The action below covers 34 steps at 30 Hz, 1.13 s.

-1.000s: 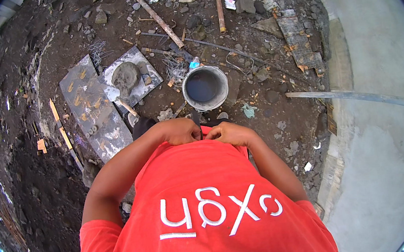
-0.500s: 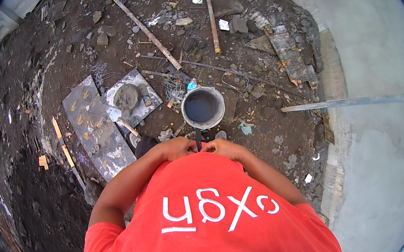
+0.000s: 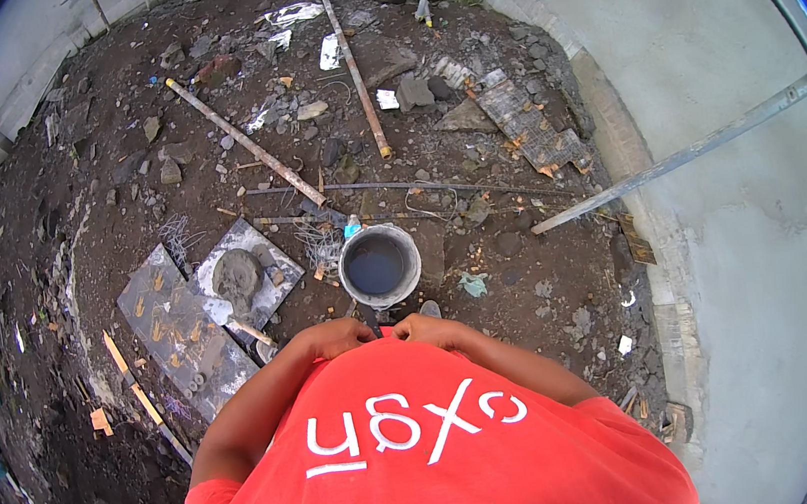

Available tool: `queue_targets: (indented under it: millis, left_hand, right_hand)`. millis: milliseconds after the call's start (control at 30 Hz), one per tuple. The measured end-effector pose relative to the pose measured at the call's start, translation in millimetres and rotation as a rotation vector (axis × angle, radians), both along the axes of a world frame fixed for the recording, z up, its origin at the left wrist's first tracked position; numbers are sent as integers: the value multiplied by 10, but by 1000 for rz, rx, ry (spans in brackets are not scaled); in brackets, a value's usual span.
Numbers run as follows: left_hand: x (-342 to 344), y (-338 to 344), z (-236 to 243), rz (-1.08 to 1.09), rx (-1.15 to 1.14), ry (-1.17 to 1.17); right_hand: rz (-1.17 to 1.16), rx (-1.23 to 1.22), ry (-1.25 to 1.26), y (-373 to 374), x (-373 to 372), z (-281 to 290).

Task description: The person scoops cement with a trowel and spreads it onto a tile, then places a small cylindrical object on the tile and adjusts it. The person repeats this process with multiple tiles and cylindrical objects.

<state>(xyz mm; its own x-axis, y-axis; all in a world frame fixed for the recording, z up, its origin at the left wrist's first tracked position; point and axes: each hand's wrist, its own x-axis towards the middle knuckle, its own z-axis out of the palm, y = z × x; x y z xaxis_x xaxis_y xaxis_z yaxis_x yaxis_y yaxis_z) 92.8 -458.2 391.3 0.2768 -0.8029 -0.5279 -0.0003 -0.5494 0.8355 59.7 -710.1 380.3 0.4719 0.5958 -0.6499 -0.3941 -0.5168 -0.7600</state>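
Observation:
Both hands meet at my waist, at the front hem of my red shirt [image 3: 412,402]. My left hand [image 3: 338,337] is closed beside a black strap [image 3: 368,319], like a belt end, and appears to grip it. Close on its other side, my right hand [image 3: 425,330] is curled with bent fingers; what they hold is hidden by the hand and the shirt. Just beyond them stands a round grey bucket [image 3: 413,286] of dark liquid. To its left, a mound of grey mortar [image 3: 237,275] sits on a whitish board [image 3: 284,279], next to a wooden tool handle [image 3: 250,331].
A larger stained board [image 3: 142,299] lies at left, near a strip of wood [image 3: 132,378]. Rusty poles [image 3: 249,142] lie on the rocky soil ahead. A metal pole [image 3: 674,160] leans across to the grey wall [image 3: 753,310] at right. A small bottle [image 3: 352,225] touches the bucket's far side.
The view has tilted and shifted, so the bucket and boards sit lower and further left in the picture. Both hands stay together at the waist, with the strap between them.

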Motion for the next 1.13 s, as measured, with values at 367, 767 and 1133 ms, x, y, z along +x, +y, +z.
queue_targets:
  millis: [367, 767, 1133]
  left_hand:
    - [-94, 151, -77, 235, 46, 30]
    - [-802, 1513, 317, 1560, 38, 430]
    - [-2718, 1718, 174, 1104, 221, 1022]
  right_hand:
    - [-335, -110, -182, -128, -248, -128]
    - [-1447, 276, 539, -1469, -871, 98]
    - [-825, 48, 975, -1632, -2059, 205]
